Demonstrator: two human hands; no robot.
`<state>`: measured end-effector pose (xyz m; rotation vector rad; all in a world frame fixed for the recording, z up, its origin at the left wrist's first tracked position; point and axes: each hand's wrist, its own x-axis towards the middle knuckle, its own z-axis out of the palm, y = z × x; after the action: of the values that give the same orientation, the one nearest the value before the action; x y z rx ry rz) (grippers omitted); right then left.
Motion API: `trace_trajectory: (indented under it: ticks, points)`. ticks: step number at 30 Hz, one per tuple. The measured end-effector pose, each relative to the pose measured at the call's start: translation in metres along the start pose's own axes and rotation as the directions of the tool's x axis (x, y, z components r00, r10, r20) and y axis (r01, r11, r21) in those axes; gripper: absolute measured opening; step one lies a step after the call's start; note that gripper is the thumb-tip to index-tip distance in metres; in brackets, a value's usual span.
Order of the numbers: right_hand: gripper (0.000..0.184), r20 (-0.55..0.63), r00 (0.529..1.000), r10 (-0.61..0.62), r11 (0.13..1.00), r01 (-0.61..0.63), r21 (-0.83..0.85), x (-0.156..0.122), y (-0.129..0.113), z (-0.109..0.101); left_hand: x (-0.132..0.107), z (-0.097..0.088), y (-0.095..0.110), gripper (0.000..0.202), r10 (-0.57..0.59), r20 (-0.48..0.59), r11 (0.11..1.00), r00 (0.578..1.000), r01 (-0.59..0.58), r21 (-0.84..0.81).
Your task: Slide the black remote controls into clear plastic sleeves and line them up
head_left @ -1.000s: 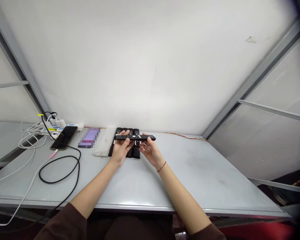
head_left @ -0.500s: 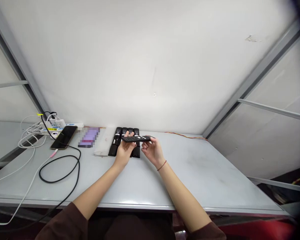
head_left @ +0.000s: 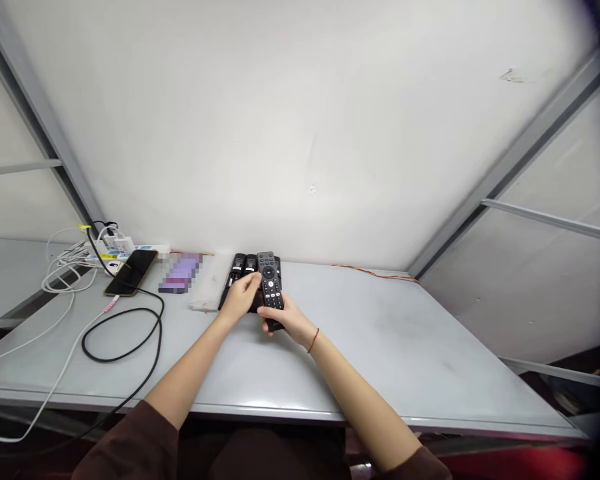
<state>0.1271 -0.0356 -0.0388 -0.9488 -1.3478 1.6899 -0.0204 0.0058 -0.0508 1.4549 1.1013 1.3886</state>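
Note:
A black remote control [head_left: 269,273] is held upright in view, its button side facing me. My right hand [head_left: 291,319] grips its lower end, the thumb lying across the front. My left hand [head_left: 240,297] is closed at the remote's left edge, with the fingertips pinched against its side. Behind both hands, several more black remotes [head_left: 239,264] lie in a row with their backs up. The held remote and my left hand cover parts of that row.
Left of the remotes lie a clear plastic sheet [head_left: 211,283], a blurred purple phone [head_left: 181,273] and a dark phone [head_left: 131,272]. A power strip [head_left: 150,249] with plugs and tangled white cables [head_left: 63,267] sits farther left. A black cable [head_left: 159,333] loops over the grey table [head_left: 380,347].
The remote has turned from lying flat and sideways to standing lengthwise, buttons toward me. My right hand has moved down to its lower end; my left hand has shifted to its left side.

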Motion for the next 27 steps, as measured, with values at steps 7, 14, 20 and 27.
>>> trace_trajectory:
  ticks: [7,14,20,27]
  points:
    - [0.036,-0.083,0.996,-0.015,1.0,0.016,0.008,0.002,0.0,-0.004,0.024,-0.081,-0.006,0.04,-0.073,-0.374,0.475,0.925,0.362,0.802]
    - [0.038,-0.055,0.998,-0.014,1.0,0.014,-0.006,0.002,0.0,-0.004,0.027,-0.094,-0.025,0.039,-0.22,-0.35,0.36,0.911,0.409,0.839]
    - [0.032,-0.035,0.998,-0.045,0.994,0.041,-0.099,-0.001,-0.003,-0.005,0.03,-0.088,-0.016,0.011,-0.039,-0.387,0.731,0.921,0.291,0.617]
    - [0.032,0.048,0.999,-0.001,0.967,0.013,-0.255,-0.004,-0.003,-0.001,0.035,-0.068,0.006,0.011,-0.269,-0.459,0.867,0.847,0.005,-0.499]
